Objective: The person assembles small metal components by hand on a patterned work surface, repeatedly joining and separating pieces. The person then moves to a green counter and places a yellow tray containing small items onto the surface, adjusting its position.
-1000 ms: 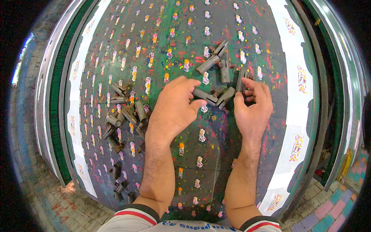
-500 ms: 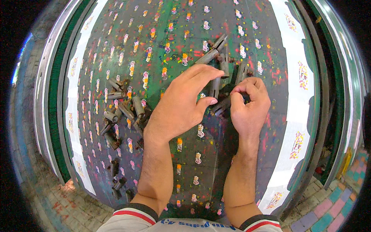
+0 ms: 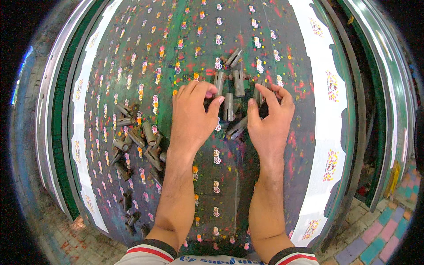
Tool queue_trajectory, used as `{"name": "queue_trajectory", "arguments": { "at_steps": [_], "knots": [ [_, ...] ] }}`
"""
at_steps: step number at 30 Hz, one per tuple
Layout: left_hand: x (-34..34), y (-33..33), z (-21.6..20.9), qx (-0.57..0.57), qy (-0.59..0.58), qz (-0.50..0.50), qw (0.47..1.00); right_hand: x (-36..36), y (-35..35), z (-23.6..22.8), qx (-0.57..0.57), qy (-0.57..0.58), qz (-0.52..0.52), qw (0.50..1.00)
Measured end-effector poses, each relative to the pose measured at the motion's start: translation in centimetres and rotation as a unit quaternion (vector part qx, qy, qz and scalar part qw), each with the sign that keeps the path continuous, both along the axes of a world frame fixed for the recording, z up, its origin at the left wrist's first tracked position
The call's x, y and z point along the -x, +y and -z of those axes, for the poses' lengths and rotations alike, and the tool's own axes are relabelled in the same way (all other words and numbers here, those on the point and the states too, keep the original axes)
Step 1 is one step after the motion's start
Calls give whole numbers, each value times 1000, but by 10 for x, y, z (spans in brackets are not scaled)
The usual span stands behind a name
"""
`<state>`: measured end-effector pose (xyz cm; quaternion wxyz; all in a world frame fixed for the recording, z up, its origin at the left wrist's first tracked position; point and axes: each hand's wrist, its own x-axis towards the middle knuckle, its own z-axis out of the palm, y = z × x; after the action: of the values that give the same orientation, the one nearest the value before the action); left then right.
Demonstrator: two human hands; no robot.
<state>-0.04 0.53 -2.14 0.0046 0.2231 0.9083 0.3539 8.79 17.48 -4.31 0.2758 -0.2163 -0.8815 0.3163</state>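
Note:
Slotted grey metal tubes lie loosely grouped between my hands on a long, dark, paint-spotted surface (image 3: 238,176). My left hand (image 3: 192,117) is curled, its thumb and fingertips at the lower end of an upright-lying metal tube (image 3: 219,80). My right hand (image 3: 271,119) has its thumb and index finger around another metal tube (image 3: 262,95), partly hidden by the fingers. Between the hands lie a short tube (image 3: 239,84) and a slotted tube (image 3: 229,107). A tilted tube (image 3: 237,128) touches or nearly touches my right thumb. Farther off is a slanted tube (image 3: 234,57).
A heap of similar tubes (image 3: 137,139) lies left of my left forearm, with several more (image 3: 131,216) nearer me. Rows of small printed motifs (image 3: 216,157) cover the surface. White printed strips (image 3: 324,119) run along both sides, beside metal rails (image 3: 373,119).
My left hand has moved to a slanted tube, which now lies straighter. My right thumb and index finger have spread from a pinch. The whole view has shifted slightly.

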Motion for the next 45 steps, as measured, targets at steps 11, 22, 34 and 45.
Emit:
{"name": "queue_trajectory", "arguments": {
  "at_steps": [11,22,34,45],
  "knots": [
    [-2,3,1,-97,-45,-82,991,0,2,-5,30,21,-8,999],
    [5,-3,8,-56,-10,-93,994,0,6,-1,56,-11,-3,998],
    [3,-5,0,-439,-183,-16,879,0,-2,-14,354,215,29,910],
    [-8,15,-5,-513,-108,47,850,-3,10,-6,531,323,-27,783]
  ]
}}
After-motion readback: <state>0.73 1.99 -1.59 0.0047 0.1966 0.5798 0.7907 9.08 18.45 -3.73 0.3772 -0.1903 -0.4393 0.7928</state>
